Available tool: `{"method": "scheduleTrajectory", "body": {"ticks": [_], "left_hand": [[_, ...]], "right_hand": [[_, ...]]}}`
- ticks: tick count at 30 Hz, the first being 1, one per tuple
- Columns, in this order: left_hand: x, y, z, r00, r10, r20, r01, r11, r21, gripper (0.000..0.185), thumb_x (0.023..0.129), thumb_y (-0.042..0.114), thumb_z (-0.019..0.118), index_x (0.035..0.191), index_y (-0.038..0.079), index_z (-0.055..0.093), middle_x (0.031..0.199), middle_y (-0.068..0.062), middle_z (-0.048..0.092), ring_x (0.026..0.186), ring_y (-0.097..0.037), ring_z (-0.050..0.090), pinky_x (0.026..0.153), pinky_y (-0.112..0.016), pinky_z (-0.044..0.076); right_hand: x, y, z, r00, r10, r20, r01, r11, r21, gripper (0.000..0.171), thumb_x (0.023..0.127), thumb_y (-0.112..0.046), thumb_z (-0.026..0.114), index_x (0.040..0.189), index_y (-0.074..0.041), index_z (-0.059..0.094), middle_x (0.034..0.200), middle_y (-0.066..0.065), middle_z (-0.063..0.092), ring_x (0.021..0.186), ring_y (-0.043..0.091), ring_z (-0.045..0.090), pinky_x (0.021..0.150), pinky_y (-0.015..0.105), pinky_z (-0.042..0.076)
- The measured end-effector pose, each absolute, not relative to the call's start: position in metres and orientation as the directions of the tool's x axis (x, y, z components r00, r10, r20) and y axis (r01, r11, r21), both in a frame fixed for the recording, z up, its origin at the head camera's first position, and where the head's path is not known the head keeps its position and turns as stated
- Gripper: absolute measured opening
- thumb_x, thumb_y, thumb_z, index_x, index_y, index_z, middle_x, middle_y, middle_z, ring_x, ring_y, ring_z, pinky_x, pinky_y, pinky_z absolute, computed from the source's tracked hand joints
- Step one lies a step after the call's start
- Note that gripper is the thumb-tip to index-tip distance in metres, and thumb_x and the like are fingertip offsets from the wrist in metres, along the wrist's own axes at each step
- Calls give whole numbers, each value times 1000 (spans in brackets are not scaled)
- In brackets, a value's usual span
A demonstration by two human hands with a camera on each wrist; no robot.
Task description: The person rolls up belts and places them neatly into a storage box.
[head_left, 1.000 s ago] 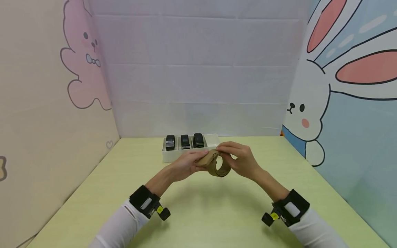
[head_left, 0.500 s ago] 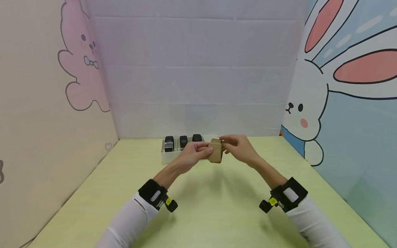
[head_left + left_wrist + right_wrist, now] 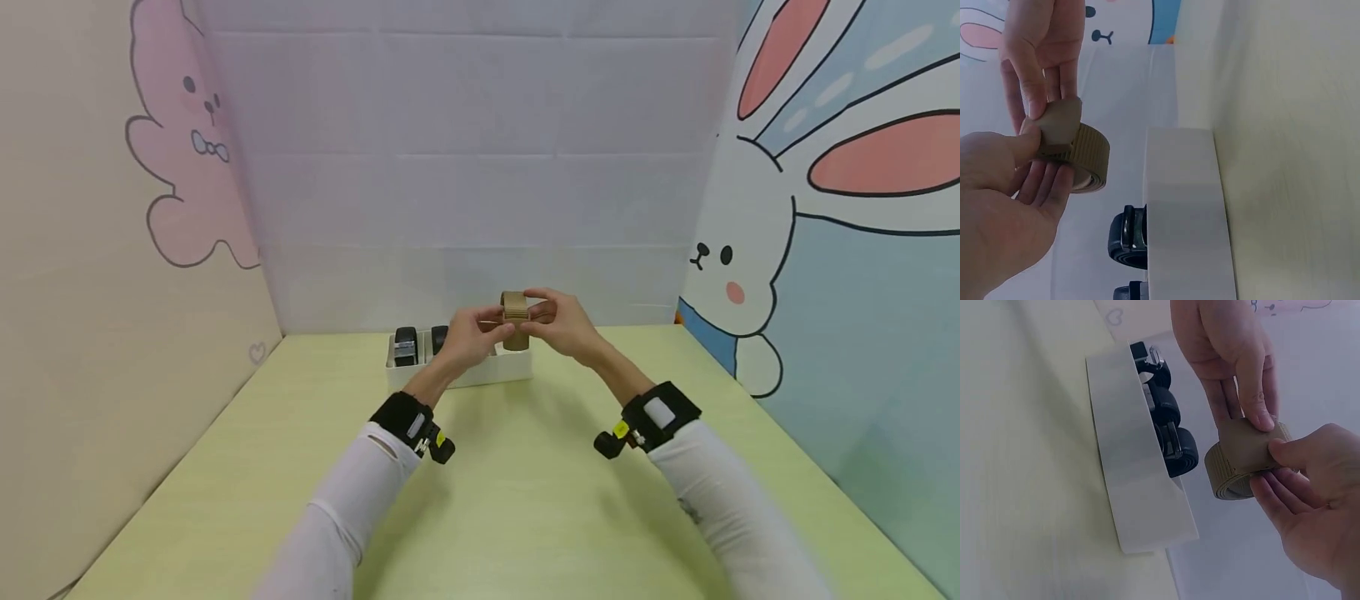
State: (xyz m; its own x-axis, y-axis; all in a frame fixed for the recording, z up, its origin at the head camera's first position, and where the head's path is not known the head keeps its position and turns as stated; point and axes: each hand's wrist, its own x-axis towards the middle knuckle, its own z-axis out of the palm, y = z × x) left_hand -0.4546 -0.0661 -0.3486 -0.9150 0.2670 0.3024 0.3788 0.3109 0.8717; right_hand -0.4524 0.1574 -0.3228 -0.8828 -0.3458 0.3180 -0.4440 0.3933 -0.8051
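A tan ribbed belt (image 3: 515, 307), rolled into a coil with a flat tan buckle (image 3: 1060, 125), is held up between both hands. My left hand (image 3: 467, 340) pinches it from the left, thumb in front and fingers behind. From the right, my right hand (image 3: 564, 323) pinches the same coil, with its thumb on the flat buckle face in the right wrist view. Just beyond and below the coil stands a white divided box (image 3: 491, 371). Rolled black belts (image 3: 1180, 453) sit in its compartments, one partly hidden behind my left hand in the head view.
The box stands toward the far side of a pale yellow-green table (image 3: 480, 492). A white back panel (image 3: 480, 167) rises behind it. Side walls carry a pink bear drawing (image 3: 198, 183) at left and a white rabbit drawing (image 3: 738, 275) at right.
Both hands have moved forward and up with the coiled belt, toward the box. The coil has been turned, so its ribbed edge now faces the head camera instead of its round opening.
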Motion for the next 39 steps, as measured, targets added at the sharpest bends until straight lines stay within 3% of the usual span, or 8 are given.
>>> {"method": "scheduleTrajectory", "body": {"ticks": [8,18,23,27,31,33,35,39], "left_hand": [[-476,-45,-361,-888,209,409,455,531,715,67,109,5,73,171,7,47,138,-28,75,125,-42,79,101,-47,68],[-493,-34,-387,-873,225,432,446,727,522,52,109,1,70,158,6,54,137,-26,75,130,-43,75,104,-49,65],[-550,-39,-442,-885,274,376,435,773,462,39,111,7,68,148,13,58,126,-19,77,115,-37,78,87,-40,65],[-569,-43,-460,-897,305,320,425,795,433,31,112,8,66,141,16,61,119,-15,78,95,-33,78,73,-35,59],[-575,-42,-463,-918,297,265,387,818,425,24,111,6,66,132,18,67,108,-10,75,84,-25,71,71,-36,53],[-569,-41,-459,-923,292,250,373,839,396,13,110,5,66,113,17,69,95,-6,68,78,-21,63,72,-37,48],[-566,-39,-454,-935,288,209,350,848,398,17,108,1,66,107,18,70,86,-4,62,71,-19,53,69,-38,43],[-559,-34,-443,-945,303,126,328,856,400,21,106,-3,65,118,14,71,83,-5,54,62,-18,39,59,-36,36]], "right_hand": [[-481,150,-342,-874,-328,360,-483,490,-725,67,107,-3,76,168,-1,49,141,32,72,131,49,75,112,59,61],[-490,142,-372,-875,-294,385,-484,552,-679,67,105,1,75,167,-2,50,140,31,74,129,48,76,108,56,64],[-484,141,-384,-879,-318,356,-477,588,-653,65,105,-1,76,166,0,52,138,30,77,127,45,77,105,55,65],[-482,141,-390,-876,-327,354,-481,625,-614,61,104,-3,78,161,1,56,131,27,81,114,42,79,94,52,65],[-482,140,-391,-897,-321,303,-442,660,-607,55,106,-8,75,159,-1,59,131,25,81,111,41,79,90,49,64],[-482,140,-390,-911,-319,262,-413,673,-614,52,108,-11,73,158,-1,60,132,25,81,115,41,80,92,49,65],[-482,140,-389,-919,-321,228,-391,681,-619,50,110,-13,71,157,0,60,133,26,80,117,41,80,94,50,66],[-483,141,-390,-913,-342,222,-404,687,-604,48,112,-14,69,157,2,60,133,26,80,118,41,80,96,50,66]]}}
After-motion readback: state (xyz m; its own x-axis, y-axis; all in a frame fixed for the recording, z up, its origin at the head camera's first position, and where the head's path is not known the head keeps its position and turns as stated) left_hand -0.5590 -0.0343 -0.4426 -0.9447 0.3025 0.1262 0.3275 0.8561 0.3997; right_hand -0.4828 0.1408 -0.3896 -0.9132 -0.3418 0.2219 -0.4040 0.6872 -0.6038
